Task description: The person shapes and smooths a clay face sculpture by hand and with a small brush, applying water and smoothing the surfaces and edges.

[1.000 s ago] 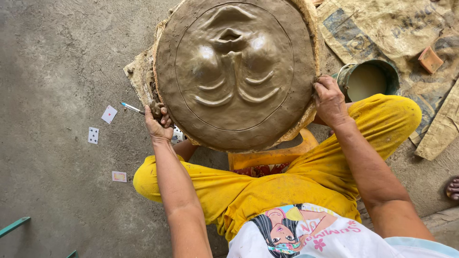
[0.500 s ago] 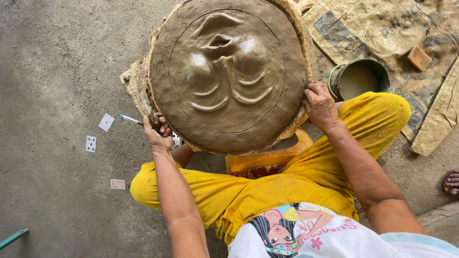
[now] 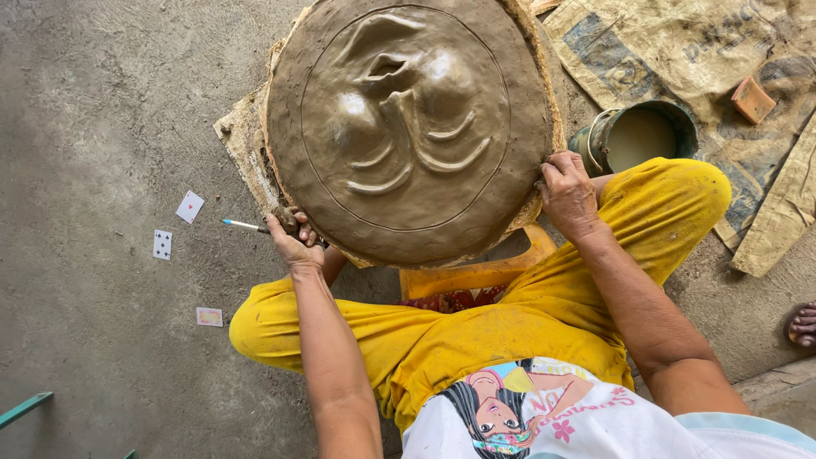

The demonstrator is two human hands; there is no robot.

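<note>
A large round slab of wet brown clay (image 3: 408,127), modelled into a face in relief, lies on a rough base over my lap. My left hand (image 3: 293,238) grips the slab's lower left rim, fingers curled under the edge. My right hand (image 3: 565,191) clasps the right rim, thumb on top. My yellow trousers (image 3: 476,340) show below the slab, with an orange stool (image 3: 472,276) under it.
A bucket of pale slip (image 3: 637,136) stands at the right beside my knee. Sacks (image 3: 680,51) cover the ground at the upper right. A pen (image 3: 242,224) and three playing cards (image 3: 189,206) lie on the concrete at the left. Someone's toes (image 3: 801,323) show at the right edge.
The clay slab has turned clockwise between my hands, so the face now leans to the right. Both hands have kept their hold on the rim.
</note>
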